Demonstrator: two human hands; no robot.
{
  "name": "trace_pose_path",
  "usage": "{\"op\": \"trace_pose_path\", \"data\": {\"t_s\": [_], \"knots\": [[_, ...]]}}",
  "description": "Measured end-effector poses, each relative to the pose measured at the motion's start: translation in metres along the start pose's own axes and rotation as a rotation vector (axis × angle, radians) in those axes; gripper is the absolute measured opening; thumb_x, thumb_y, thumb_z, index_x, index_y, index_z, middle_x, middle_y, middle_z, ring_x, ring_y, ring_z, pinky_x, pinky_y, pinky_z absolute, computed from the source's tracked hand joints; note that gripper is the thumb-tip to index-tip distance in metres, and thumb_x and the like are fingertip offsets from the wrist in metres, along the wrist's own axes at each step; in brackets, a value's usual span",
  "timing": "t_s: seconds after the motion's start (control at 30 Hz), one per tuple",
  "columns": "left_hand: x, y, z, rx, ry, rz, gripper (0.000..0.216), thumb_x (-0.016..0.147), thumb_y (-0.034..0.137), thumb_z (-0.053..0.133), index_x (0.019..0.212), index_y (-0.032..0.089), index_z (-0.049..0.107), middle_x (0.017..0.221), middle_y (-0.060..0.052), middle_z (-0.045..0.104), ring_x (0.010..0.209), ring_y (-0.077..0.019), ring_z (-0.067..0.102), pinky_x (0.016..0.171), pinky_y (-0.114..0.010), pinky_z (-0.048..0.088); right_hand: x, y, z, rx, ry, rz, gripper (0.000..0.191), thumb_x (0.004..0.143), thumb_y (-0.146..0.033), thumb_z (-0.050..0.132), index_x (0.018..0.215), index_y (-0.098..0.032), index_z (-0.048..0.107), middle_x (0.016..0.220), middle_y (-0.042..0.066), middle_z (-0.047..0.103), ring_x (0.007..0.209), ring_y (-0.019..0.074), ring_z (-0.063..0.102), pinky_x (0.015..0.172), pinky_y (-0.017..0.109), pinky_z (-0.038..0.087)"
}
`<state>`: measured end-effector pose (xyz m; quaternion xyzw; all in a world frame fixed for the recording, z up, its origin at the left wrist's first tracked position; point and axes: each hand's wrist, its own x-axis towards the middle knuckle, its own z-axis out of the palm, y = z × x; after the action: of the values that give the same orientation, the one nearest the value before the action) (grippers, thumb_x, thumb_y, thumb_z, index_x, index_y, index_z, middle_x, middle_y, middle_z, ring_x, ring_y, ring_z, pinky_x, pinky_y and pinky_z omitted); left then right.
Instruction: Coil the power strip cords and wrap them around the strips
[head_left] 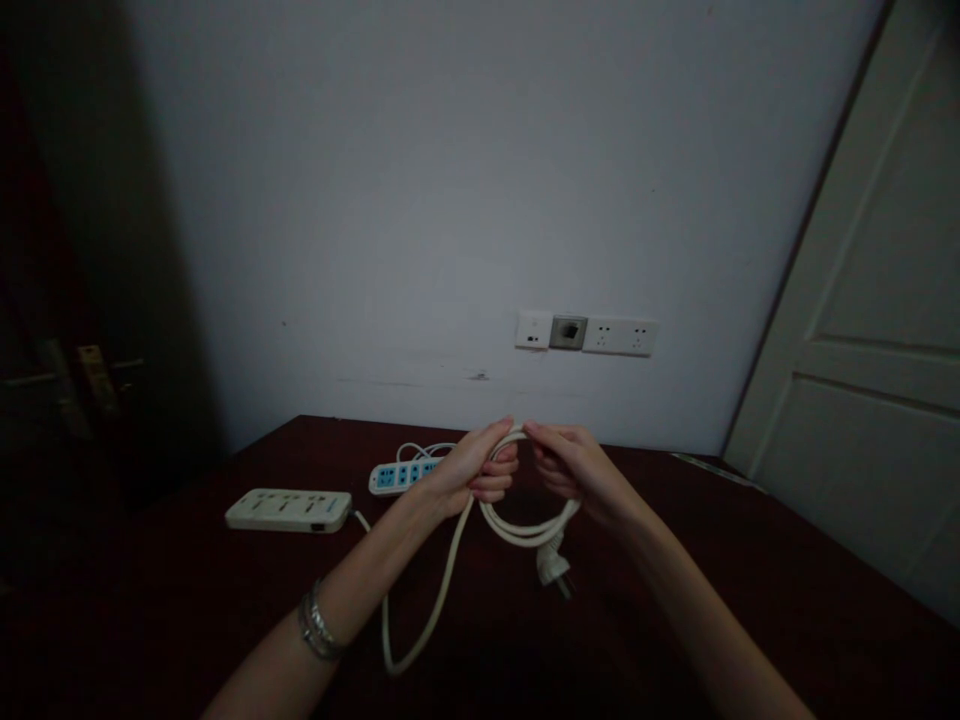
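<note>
My left hand (469, 470) and my right hand (571, 468) are raised side by side over a dark red table (750, 560). Both are closed on a coil of thick cream cable (525, 530), with their fingertips meeting at the top of the loop. The coil sags below my hands, and its plug (553, 572) dangles from the bottom. One long strand (420, 630) hangs down in a wide bend, and a cable runs off from the cream power strip (289, 509) on the left. My left wrist wears a silver bracelet (319, 628).
A white power strip with blue sockets (401, 474) and its thin white cord lie behind my left hand. Wall sockets (585, 334) sit on the white wall above. A white door (877, 380) stands at right, a dark door with a handle (90, 380) at left.
</note>
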<state>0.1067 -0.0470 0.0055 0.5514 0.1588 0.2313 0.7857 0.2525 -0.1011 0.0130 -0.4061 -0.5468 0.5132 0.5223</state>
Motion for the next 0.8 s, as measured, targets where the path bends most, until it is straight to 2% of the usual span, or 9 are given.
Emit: {"op": "trace_pose_path", "data": {"t_s": [0.17,0.27,0.33,0.47,0.57,0.7,0.8], "knots": [[-0.007,0.01,0.003,0.01,0.09,0.032,0.045,0.089,0.048,0.034,0.055,0.018,0.031,0.04,0.01,0.019,0.03,-0.0016,0.008,0.03,-0.014,0.008,0.001,-0.004,-0.001,0.056,-0.016,-0.074,0.035,0.072,-0.048,0.062,0.067,-0.015,0.052,0.042,-0.008,0.039,0.036,0.0051,0.039,0.037,0.017,0.028],[-0.009,0.017,-0.003,-0.012,0.122,0.076,0.045,0.089,0.049,0.033,0.056,0.018,0.03,0.04,0.01,0.017,0.03,-0.0017,0.007,0.03,-0.015,0.008,0.003,-0.002,-0.001,0.072,-0.078,-0.066,0.038,0.075,-0.053,0.056,0.071,-0.015,0.053,0.043,-0.005,0.044,0.04,0.0098,0.048,0.04,0.02,0.032],[-0.01,0.02,-0.006,-0.013,0.148,0.089,0.044,0.089,0.048,0.033,0.056,0.018,0.031,0.04,0.01,0.017,0.03,-0.0019,0.007,0.03,-0.016,0.007,0.005,0.0,0.0,0.095,-0.098,-0.059,0.04,0.077,-0.055,0.053,0.069,-0.016,0.052,0.043,-0.006,0.041,0.04,0.0103,0.05,0.041,0.02,0.033],[-0.008,0.017,-0.007,0.012,0.199,0.106,0.046,0.088,0.05,0.035,0.055,0.019,0.029,0.041,0.01,0.016,0.03,-0.0017,0.007,0.03,-0.015,0.006,0.006,0.005,0.006,0.19,-0.083,-0.127,0.039,0.076,-0.052,0.057,0.063,-0.017,0.046,0.041,-0.011,0.028,0.032,0.0053,0.037,0.039,0.019,0.032],[-0.004,0.012,-0.006,0.047,0.227,0.156,0.046,0.086,0.052,0.036,0.055,0.019,0.03,0.041,0.01,0.017,0.03,-0.0019,0.008,0.029,-0.015,0.007,0.006,0.006,0.009,0.346,-0.113,-0.103,0.035,0.075,-0.047,0.06,0.062,-0.018,0.043,0.042,-0.012,0.023,0.031,0.0026,0.021,0.035,0.018,0.032],[0.002,0.004,-0.005,0.13,0.284,0.243,0.047,0.084,0.056,0.038,0.055,0.019,0.032,0.04,0.01,0.019,0.027,-0.0024,0.013,0.027,-0.015,0.017,0.005,0.006,0.009,0.528,-0.12,-0.006,0.034,0.076,-0.042,0.06,0.061,-0.018,0.042,0.042,-0.012,0.018,0.033,0.0019,0.007,0.028,0.013,0.015],[0.007,-0.003,-0.004,0.209,0.408,0.318,0.05,0.082,0.06,0.037,0.053,0.019,0.032,0.038,0.011,0.02,0.026,-0.0032,0.018,0.027,-0.017,0.027,0.006,0.007,0.008,0.58,-0.096,0.041,0.035,0.077,-0.042,0.058,0.06,-0.018,0.039,0.042,-0.012,0.016,0.034,0.0017,0.005,0.027,0.012,0.01]]}}
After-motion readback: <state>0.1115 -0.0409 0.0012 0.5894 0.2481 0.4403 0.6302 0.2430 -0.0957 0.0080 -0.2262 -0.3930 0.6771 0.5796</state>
